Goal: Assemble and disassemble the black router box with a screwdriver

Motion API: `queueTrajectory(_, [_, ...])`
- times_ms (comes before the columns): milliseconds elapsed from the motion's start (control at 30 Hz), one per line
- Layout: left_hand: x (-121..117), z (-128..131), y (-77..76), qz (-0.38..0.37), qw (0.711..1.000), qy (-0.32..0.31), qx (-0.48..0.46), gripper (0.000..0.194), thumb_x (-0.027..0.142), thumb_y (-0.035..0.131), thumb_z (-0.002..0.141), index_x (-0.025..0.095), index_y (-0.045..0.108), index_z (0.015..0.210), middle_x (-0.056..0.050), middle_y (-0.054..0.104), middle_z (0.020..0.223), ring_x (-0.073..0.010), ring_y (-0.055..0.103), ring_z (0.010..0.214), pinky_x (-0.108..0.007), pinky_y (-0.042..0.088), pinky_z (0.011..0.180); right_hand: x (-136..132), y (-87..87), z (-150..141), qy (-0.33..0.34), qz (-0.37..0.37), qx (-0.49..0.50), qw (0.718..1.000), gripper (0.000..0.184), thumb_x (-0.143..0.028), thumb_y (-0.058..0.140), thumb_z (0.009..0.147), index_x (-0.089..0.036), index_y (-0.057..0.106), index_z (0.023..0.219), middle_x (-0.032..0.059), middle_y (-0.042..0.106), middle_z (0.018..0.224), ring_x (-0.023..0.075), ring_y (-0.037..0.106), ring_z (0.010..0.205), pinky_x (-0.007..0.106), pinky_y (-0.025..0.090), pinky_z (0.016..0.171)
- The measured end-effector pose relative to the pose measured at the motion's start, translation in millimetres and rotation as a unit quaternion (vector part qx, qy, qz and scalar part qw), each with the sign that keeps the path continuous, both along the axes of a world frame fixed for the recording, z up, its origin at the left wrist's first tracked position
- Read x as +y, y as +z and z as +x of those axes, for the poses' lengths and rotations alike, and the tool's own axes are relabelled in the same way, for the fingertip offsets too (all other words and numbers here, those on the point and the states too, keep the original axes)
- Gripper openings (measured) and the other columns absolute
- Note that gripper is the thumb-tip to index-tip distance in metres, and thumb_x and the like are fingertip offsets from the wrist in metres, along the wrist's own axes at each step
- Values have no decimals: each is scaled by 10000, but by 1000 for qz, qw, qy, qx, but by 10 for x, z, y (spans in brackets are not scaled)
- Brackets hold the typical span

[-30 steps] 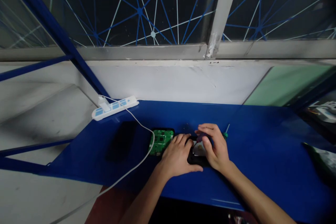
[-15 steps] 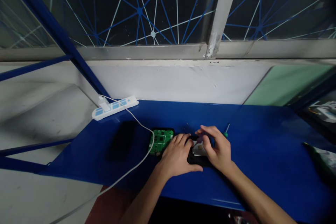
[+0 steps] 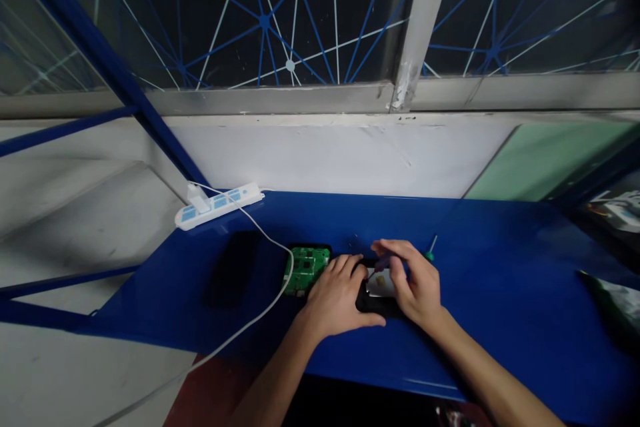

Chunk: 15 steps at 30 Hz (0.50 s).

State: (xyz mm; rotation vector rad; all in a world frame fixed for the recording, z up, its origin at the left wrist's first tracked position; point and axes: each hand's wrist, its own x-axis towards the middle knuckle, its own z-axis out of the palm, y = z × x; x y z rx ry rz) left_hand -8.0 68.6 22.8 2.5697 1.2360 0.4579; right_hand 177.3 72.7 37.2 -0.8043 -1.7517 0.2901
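While the left hand [image 3: 339, 295] presses casing [image 3: 379, 305] — right hand [image 3: 417, 283] grips screwdriver [image 3: 383, 263].

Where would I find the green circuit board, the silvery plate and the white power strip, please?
Green circuit board [image 3: 308, 269]: head view, middle of its face.
Silvery plate [image 3: 379, 289]: head view, its exposed surface.
White power strip [image 3: 219, 204]: head view, middle of its top.

Left hand [image 3: 336, 297] on black casing [image 3: 376, 306]
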Motion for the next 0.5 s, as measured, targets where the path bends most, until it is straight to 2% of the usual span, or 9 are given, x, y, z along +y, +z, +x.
queueTrajectory(67, [0,1,3,2,1000,1,2,765,709,807,642,216,551,1168,-127,540,1411,-350,483,1306,-507,386,1100,0,-10,10,19,-17,-2,1000,421,-44,397,975,-247,563,1305,114,641,1237,220,641,1101,419,563,888])
queueTrajectory(133, [1,3,-8,5,1000,2,0,790,704,815,635,208,550,1189,-132,540,1411,-347,485,1300,-498,386,1103,4,-27,13,9,-14,-18,1000,375,-86,439,978,-243,570,1293,123,606,1244,233,624,1108,430,563,884])
queueTrajectory(333, [6,4,-65,9,1000,2,-1,930,699,830,619,201,487,1325,-136,540,1405,-345,496,1278,-498,397,1093,32,-40,-3,-75,34,-54,995,321,-139,633,917,-273,646,1208,59,525,983,187,570,872,332,548,702])
queueTrajectory(400, [4,2,-61,7,1000,3,-3,898,702,822,627,213,496,1306,-130,538,1407,-346,497,1278,-498,400,1088,35,-35,-8,-76,40,-46,995,356,-106,645,904,-282,644,1213,50,541,960,180,576,857,322,545,698])
queueTrajectory(500, [1,-1,-34,6,1000,1,1,816,698,815,640,215,530,1232,-132,538,1407,-351,484,1297,-500,389,1097,28,-31,-13,-53,24,-22,998,458,-48,606,907,-285,583,1298,57,618,1019,182,632,913,342,565,773])
